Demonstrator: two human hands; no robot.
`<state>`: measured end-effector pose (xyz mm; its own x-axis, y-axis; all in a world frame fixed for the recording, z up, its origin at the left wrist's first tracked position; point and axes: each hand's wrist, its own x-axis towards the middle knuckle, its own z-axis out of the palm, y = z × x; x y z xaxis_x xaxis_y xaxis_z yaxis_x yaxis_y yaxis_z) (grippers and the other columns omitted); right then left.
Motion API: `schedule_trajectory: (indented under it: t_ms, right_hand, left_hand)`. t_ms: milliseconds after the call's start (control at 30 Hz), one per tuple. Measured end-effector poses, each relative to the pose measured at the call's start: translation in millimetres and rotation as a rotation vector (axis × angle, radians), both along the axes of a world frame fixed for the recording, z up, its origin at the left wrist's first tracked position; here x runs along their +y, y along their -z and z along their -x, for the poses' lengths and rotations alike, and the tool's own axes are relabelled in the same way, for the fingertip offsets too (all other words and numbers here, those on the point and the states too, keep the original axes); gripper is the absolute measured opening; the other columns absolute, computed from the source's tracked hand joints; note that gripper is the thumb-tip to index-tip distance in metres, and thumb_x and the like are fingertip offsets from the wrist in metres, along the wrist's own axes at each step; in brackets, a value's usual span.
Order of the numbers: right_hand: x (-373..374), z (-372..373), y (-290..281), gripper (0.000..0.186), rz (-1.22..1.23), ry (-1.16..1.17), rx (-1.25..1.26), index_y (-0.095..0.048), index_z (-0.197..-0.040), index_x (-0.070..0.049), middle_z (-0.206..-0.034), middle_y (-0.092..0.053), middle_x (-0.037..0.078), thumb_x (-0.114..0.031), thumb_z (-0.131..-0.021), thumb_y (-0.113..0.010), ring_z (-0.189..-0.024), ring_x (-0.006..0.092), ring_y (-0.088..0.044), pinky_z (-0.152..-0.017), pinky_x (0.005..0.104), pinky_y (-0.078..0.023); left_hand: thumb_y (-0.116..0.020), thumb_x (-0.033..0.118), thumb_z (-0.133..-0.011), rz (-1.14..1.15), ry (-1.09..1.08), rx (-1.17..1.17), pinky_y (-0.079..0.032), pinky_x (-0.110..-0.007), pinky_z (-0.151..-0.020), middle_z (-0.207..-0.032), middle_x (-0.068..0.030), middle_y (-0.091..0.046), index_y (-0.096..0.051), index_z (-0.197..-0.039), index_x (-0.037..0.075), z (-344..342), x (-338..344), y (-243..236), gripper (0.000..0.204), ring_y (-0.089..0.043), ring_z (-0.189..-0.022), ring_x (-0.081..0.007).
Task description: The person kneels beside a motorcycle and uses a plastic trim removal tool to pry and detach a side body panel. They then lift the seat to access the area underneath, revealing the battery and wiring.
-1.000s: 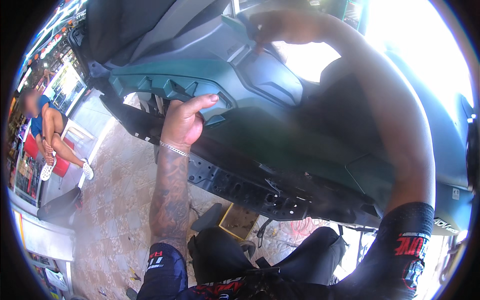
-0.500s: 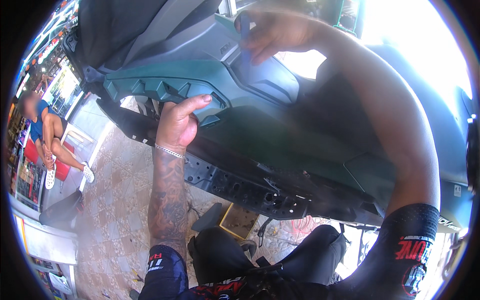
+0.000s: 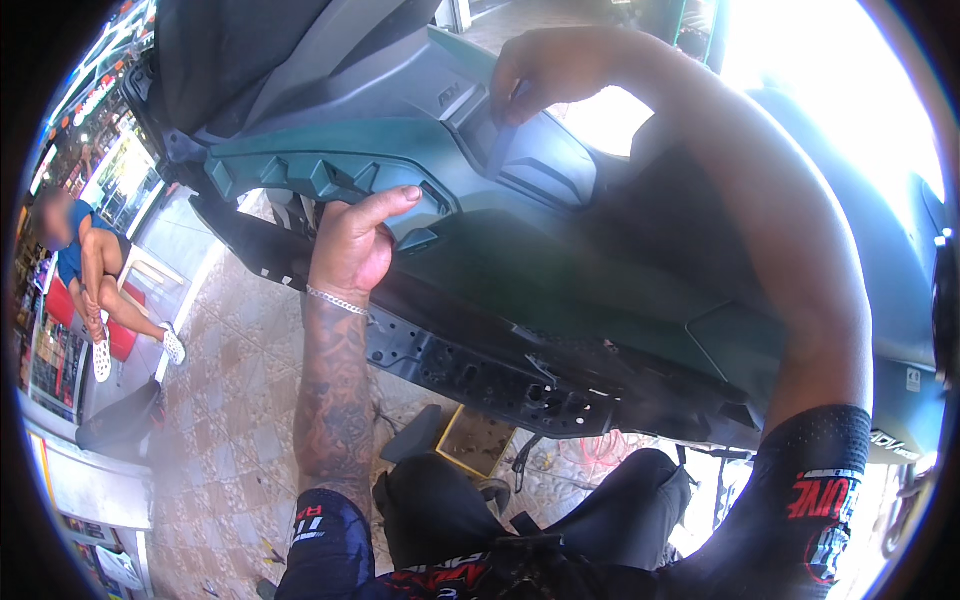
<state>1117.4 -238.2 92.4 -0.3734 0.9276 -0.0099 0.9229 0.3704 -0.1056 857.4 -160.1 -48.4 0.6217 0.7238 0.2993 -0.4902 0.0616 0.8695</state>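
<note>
A scooter's green side panel [image 3: 395, 150] lies before me, below a dark seat. My left hand [image 3: 350, 248] grips its lower edge, with the thumb up on the outer face and the fingers hidden behind. At the upper middle, my right hand [image 3: 555, 75] bends down over the grey centre cover [image 3: 550, 165]. It pinches a flat bluish strip-like tool [image 3: 500, 145], whose lower end meets the seam between the cover and the side panel. Blur and glare hide whether the tip is inside that seam.
Below the panel runs a black footboard frame [image 3: 480, 375] with holes. A yellow-rimmed tray [image 3: 447, 440] stands on the tiled floor [image 3: 215, 400], with a red coiled hose [image 3: 605, 450] to its right. At the far left a person [image 3: 95, 265] sits on a red seat.
My right hand has shifted slightly right and down, turning its fingers downward, and the bluish tool has moved lower along the seam. My left hand keeps its grip on the panel.
</note>
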Motion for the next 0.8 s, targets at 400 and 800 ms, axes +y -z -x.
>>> schedule_trajectory:
  t_ms: [400,800]
  right_hand:
    - [3,13,14,0.029,0.107,-0.015,-0.19,-0.062,-0.091,-0.007,-0.083,-0.063,0.01,-0.036,-0.094,-0.062,-0.089,0.0255,-0.06,-0.081,0.0433,-0.044]
    - [8,18,13,0.026,0.263,0.074,-0.202,-0.069,-0.099,-0.011,-0.088,-0.066,0.008,-0.035,-0.095,-0.061,-0.088,0.0272,-0.062,-0.08,0.0422,-0.046]
  left_hand:
    - [-0.071,-0.005,-0.079,0.003,0.004,0.0,-0.054,-0.035,-0.085,-0.096,-0.0109,-0.07,-0.068,-0.1,-0.007,2,1,2,0.022,-0.068,-0.09,-0.0198]
    - [-0.071,-0.005,-0.078,0.018,-0.026,0.036,-0.055,-0.036,-0.085,-0.094,-0.0115,-0.07,-0.069,-0.099,-0.006,1,-2,-2,0.021,-0.068,-0.089,-0.0203]
